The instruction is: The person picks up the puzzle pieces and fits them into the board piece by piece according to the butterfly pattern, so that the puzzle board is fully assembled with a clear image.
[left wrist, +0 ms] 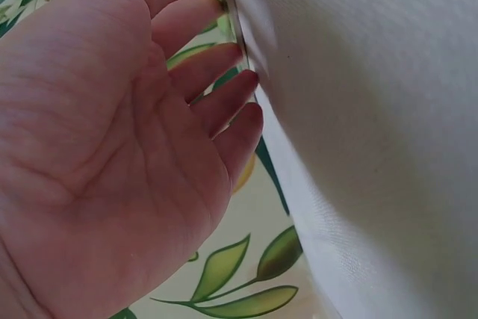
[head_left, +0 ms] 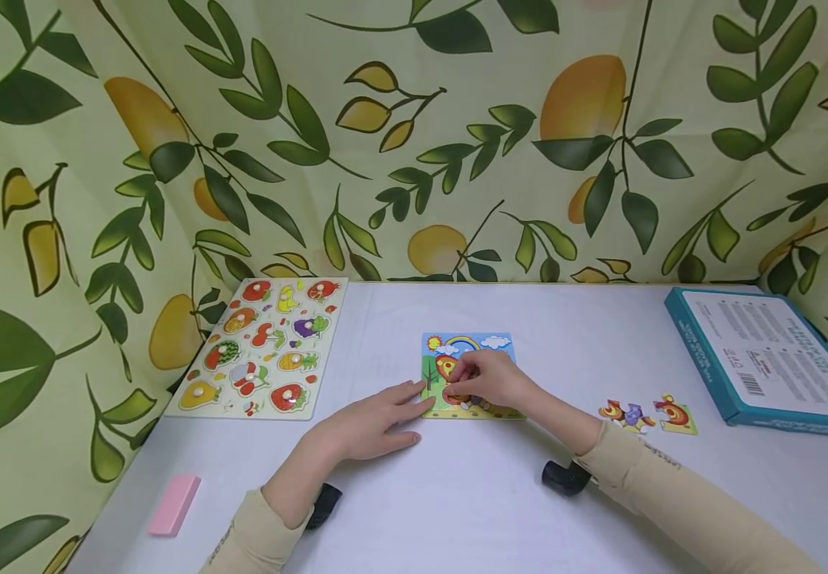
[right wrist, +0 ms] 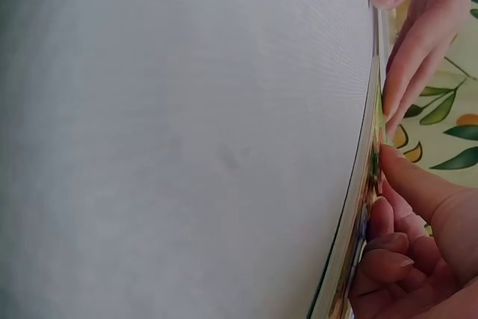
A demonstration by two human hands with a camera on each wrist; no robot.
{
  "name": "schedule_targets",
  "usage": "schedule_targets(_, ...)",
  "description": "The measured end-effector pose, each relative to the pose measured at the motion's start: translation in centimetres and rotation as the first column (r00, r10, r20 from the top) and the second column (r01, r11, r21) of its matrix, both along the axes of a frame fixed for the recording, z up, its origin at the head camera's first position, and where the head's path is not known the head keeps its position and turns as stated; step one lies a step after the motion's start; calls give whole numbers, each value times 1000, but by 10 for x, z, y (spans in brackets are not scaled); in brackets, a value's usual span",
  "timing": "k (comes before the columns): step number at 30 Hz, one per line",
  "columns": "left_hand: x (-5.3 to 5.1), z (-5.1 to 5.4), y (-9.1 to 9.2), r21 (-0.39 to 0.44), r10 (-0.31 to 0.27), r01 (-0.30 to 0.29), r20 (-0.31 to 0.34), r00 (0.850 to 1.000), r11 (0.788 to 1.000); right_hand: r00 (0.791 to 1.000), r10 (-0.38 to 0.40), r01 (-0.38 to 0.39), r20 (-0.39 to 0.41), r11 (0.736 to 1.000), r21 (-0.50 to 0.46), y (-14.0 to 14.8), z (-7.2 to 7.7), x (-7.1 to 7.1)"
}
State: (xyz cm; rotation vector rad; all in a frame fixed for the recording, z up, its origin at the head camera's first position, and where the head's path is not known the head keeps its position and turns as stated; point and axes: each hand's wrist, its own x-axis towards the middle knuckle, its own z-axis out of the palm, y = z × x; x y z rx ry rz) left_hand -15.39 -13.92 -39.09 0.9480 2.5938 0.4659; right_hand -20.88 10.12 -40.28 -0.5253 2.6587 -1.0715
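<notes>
A small picture puzzle board (head_left: 496,343) with a sun, clouds and a rainbow lies flat mid-table. Over it, my right hand (head_left: 491,379) has its fingers curled and its thumb and fingertips pinching a puzzle piece (head_left: 446,365) at the board's surface; the fingers hide much of that piece. My left hand (head_left: 378,418) rests at the board's left edge, fingers fairly straight, fingertips touching its lower left side. In the left wrist view the left palm (left wrist: 112,155) holds nothing. Two loose puzzle pieces, one red and purple (head_left: 627,414), one red and green (head_left: 676,415), lie to the right.
A fruit peg board (head_left: 317,399) lies at the back left. Nearer on that side is a pink block (head_left: 174,505). At the right stands a flat blue-edged box (head_left: 780,359). Behind the white table (head_left: 443,510) hangs a leaf-patterned curtain (head_left: 414,159).
</notes>
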Motion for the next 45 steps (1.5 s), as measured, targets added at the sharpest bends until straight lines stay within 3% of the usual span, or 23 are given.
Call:
schedule_targets(9, 0, 1, 1, -1, -2, 2, -15, 1000, 1000, 1000, 4, -3, -10, 1000, 30, -1, 0, -2)
schedule_targets(17, 1, 2, 2, -7, -1, 0, -20, 1000, 1000, 999, -37, 36, 22, 998, 55, -4, 1, -3)
schedule_targets(29, 1, 1, 2, -3, -16, 16, -42, 999, 1000, 1000, -19, 21, -14, 997, 81, -7, 1, -5)
schedule_targets(36, 1, 1, 6, 24, -73, 76, -93, 993, 997, 999, 39, -38, -5, 996, 76, -2, -1, -6)
schedule_targets(45, -2, 3, 12, 10, -98, 100, -130, 987, 995, 990, 133, -131, 45, 991, -28, 15, 2, -1)
